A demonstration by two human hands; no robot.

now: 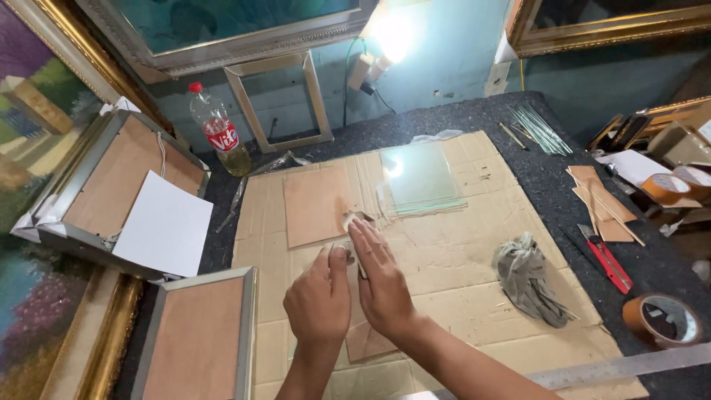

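Observation:
My left hand (320, 300) and my right hand (381, 281) rest side by side in the middle of a large cardboard sheet (459, 252). The right hand lies flat, fingers straight and together, its tips next to a small pale crumpled scrap (356, 218). The left hand's fingers curl downward with the thumb along the right hand; what they grip is hidden. A small brown board piece (368, 344) pokes out under both wrists. Just beyond the hands lie a larger brown board (315, 204) and a stack of clear glass panes (422, 181).
A grey rag (527, 280), a red utility knife (607, 259), a tape roll (663, 318) and a steel ruler (629, 364) lie to the right. Backed frames (196, 337), white paper (167, 226) and a plastic bottle (216, 130) sit to the left. Thin rods (541, 126) lie at the back.

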